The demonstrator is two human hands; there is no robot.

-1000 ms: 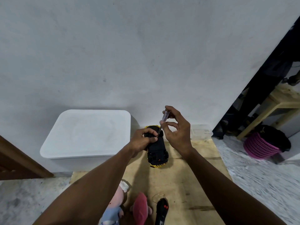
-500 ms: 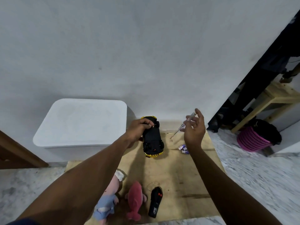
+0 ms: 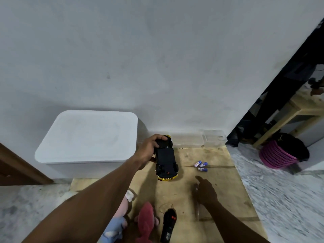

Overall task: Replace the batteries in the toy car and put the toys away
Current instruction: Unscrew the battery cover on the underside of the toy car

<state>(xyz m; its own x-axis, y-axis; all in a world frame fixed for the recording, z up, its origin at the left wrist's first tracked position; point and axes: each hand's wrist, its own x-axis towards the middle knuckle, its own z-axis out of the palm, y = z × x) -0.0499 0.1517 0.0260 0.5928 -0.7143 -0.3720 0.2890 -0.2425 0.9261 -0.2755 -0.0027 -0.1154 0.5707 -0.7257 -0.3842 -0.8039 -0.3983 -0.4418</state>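
The black toy car with yellow trim lies upside down on the wooden board. My left hand grips its far end. Three blue and white batteries lie loose on the board to the right of the car. My right hand is low over the board, palm down and index finger stretched out, on a clear-handled screwdriver that pokes out from under it at both ends. A black remote control lies near me.
A white lidded storage box stands left of the car against the wall. Plush toys lie at the board's near left. Two clear plastic tubs sit by the wall. A pink basket and a wooden bench are at the right.
My right hand came away from the car with the screwdriver and dropped down to the board. My left hand kept hold of the car, now lower on the board.
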